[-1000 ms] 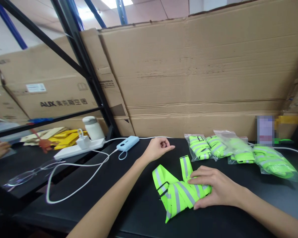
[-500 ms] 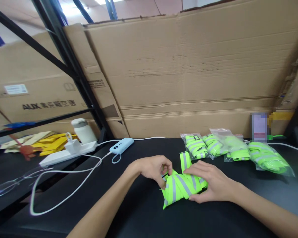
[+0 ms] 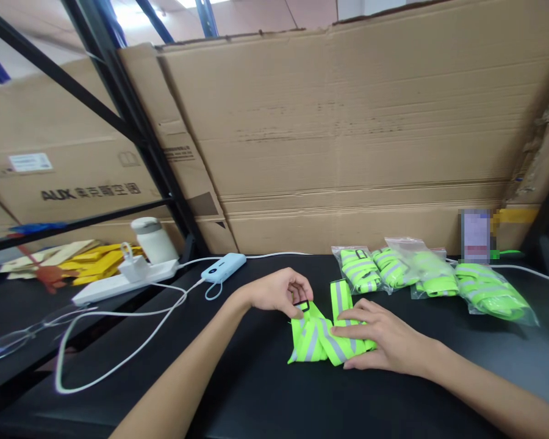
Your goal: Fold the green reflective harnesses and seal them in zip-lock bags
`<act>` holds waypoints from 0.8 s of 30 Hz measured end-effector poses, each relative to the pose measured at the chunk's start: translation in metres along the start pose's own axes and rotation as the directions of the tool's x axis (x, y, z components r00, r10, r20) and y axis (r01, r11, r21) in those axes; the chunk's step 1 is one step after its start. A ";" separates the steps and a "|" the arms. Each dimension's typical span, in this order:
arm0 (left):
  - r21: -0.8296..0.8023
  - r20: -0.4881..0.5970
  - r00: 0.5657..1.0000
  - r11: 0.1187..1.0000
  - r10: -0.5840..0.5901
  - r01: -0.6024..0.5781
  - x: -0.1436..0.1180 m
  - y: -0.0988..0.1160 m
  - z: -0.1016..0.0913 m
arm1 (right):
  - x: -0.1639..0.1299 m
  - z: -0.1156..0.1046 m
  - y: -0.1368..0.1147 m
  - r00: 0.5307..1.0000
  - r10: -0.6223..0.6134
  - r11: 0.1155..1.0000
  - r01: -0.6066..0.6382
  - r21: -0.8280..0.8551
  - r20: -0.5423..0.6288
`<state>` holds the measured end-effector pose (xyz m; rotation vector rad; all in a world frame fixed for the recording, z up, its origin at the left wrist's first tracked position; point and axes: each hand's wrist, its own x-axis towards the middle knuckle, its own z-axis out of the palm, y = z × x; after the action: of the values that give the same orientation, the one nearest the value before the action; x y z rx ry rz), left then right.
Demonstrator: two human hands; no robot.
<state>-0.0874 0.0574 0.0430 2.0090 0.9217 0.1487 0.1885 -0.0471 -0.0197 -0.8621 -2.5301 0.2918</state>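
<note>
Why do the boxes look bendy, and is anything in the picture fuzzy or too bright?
Head view: the wide lens bows the cardboard boxes and black rack bars near the edges; ceiling lights glare white at top left; the glasses at far left smear into blur; a patch by the wall is pixelated; the left hand, right hand and green reflective strap look sharp.

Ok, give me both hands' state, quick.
Left hand: closed, pinching the black buckle end of the reflective strap.
Right hand: open, pressed flat on the strap.
</note>
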 end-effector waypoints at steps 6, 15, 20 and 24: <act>-0.075 -0.015 1.000 0.997 -0.012 0.011 0.002 -0.014 -0.010 | 0.000 -0.004 -0.001 0.999 -0.002 1.000 0.001 0.031 0.049; 0.055 0.003 0.990 0.989 0.140 -0.140 0.015 -0.014 0.009 | -0.002 -0.007 0.000 0.998 0.063 0.960 -0.062 0.272 0.005; 0.199 -0.100 0.982 0.970 0.163 -0.140 0.013 -0.011 0.003 | -0.003 -0.008 0.001 0.997 0.082 0.948 -0.077 0.309 -0.003; 0.365 -0.274 0.958 0.931 0.086 0.020 0.009 -0.021 -0.004 | -0.003 -0.011 -0.001 0.997 0.069 0.951 -0.072 0.300 0.021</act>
<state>-0.0946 0.0728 0.0268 2.3921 1.1656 0.3130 0.1956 -0.0494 -0.0105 -0.8298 -2.3813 0.6866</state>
